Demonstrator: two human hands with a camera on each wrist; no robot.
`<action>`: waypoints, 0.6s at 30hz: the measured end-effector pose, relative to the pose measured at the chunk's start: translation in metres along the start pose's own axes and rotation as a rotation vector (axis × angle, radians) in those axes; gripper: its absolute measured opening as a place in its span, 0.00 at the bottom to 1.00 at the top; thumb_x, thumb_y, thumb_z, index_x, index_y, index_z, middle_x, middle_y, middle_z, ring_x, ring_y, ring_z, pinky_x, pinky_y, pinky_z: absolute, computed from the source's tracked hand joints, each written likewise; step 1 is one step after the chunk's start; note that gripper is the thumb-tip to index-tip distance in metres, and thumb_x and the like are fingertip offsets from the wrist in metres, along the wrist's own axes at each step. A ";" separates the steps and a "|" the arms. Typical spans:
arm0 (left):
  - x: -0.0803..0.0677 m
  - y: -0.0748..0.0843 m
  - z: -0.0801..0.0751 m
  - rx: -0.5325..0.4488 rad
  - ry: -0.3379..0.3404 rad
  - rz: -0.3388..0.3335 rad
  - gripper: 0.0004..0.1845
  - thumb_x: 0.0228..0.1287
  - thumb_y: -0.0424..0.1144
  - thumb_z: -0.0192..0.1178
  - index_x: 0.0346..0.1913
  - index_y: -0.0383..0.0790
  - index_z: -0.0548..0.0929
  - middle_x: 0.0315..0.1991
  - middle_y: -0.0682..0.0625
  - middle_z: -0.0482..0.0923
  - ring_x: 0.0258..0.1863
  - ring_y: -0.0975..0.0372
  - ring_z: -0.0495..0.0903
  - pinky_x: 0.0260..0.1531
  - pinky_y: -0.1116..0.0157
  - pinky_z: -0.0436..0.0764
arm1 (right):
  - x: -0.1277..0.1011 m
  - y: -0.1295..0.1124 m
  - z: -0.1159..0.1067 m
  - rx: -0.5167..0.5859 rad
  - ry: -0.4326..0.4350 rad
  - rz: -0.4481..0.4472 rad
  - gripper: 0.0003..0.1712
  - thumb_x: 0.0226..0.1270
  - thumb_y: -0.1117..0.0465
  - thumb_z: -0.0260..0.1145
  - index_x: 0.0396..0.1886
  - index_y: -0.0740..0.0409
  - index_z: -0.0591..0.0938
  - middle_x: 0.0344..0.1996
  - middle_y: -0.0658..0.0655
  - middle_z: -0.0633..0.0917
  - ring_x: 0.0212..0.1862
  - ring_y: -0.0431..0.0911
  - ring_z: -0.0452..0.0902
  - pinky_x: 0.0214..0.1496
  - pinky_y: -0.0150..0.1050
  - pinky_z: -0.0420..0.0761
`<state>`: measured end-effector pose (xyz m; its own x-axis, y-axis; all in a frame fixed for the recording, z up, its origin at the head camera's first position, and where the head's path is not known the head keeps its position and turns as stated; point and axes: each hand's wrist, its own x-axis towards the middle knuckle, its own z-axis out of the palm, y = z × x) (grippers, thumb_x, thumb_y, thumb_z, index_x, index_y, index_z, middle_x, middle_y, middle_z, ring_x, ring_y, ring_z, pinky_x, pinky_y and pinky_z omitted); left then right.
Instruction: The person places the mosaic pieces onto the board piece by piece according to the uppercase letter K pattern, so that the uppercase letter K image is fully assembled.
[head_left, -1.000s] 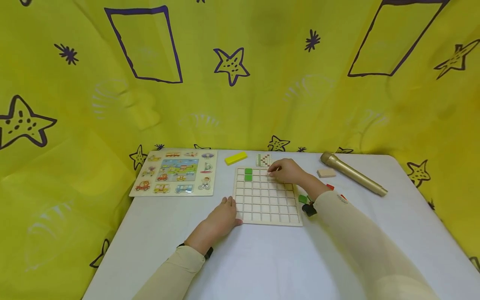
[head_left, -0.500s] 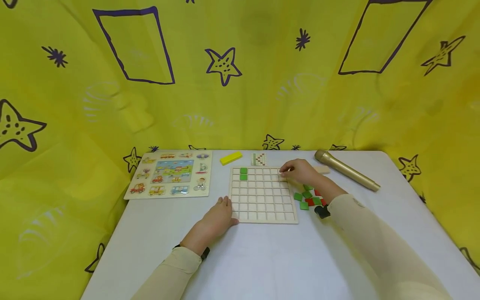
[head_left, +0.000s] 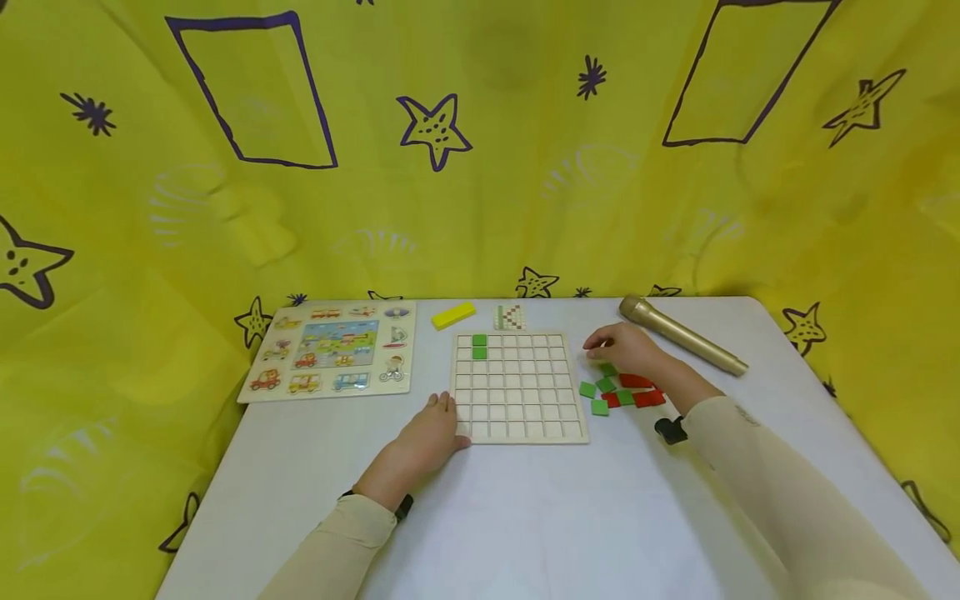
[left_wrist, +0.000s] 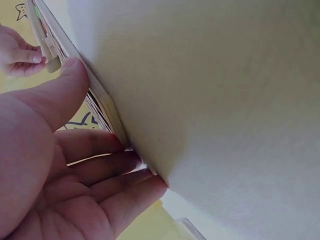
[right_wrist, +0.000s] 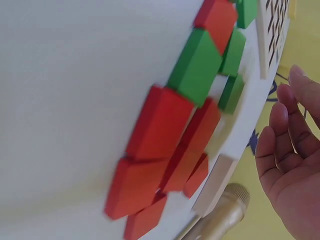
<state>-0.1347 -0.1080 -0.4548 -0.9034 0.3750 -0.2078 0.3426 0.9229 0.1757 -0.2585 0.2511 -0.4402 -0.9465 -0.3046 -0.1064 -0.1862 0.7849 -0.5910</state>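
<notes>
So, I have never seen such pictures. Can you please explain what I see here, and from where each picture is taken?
There is no machine, only a person with three cameras: one on the head and one on each wrist.

The head view looks down at a white table. The left hand rests flat at the corner of a wooden grid board, which has two green tiles in it. The right hand hangs open over a pile of red and green tiles and holds nothing. Behind lie a picture puzzle, a yellow block, a small pattern card and a gold microphone.

The left wrist view shows that palm against the board's edge. The right wrist view shows the pile from close by.
</notes>
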 end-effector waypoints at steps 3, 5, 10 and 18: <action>0.000 -0.001 0.000 0.005 0.013 0.015 0.41 0.71 0.50 0.62 0.68 0.16 0.65 0.69 0.26 0.64 0.71 0.38 0.63 0.68 0.53 0.68 | -0.005 0.006 -0.002 0.003 0.000 0.018 0.10 0.70 0.60 0.69 0.46 0.60 0.89 0.41 0.55 0.87 0.40 0.49 0.75 0.44 0.41 0.76; -0.001 -0.001 0.000 0.002 0.016 0.022 0.41 0.71 0.50 0.62 0.68 0.15 0.65 0.69 0.25 0.64 0.70 0.38 0.64 0.68 0.52 0.68 | -0.008 0.010 -0.003 0.004 -0.003 0.026 0.10 0.70 0.60 0.69 0.46 0.60 0.89 0.41 0.55 0.87 0.40 0.49 0.75 0.44 0.41 0.76; -0.001 -0.002 0.000 -0.009 0.007 0.018 0.41 0.71 0.50 0.61 0.68 0.16 0.65 0.70 0.26 0.63 0.71 0.38 0.63 0.69 0.52 0.68 | -0.016 0.018 -0.004 0.006 0.006 0.001 0.10 0.69 0.61 0.70 0.45 0.61 0.89 0.41 0.55 0.87 0.41 0.49 0.76 0.45 0.42 0.77; -0.001 -0.001 -0.001 -0.006 0.011 0.020 0.41 0.70 0.50 0.62 0.68 0.15 0.65 0.69 0.26 0.64 0.71 0.38 0.63 0.68 0.52 0.69 | -0.023 0.028 -0.002 -0.003 0.003 0.003 0.08 0.67 0.62 0.71 0.43 0.59 0.89 0.41 0.55 0.87 0.43 0.49 0.76 0.47 0.42 0.75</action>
<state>-0.1346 -0.1098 -0.4542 -0.8990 0.3927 -0.1938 0.3594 0.9145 0.1860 -0.2421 0.2812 -0.4527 -0.9477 -0.3011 -0.1057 -0.1846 0.7875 -0.5880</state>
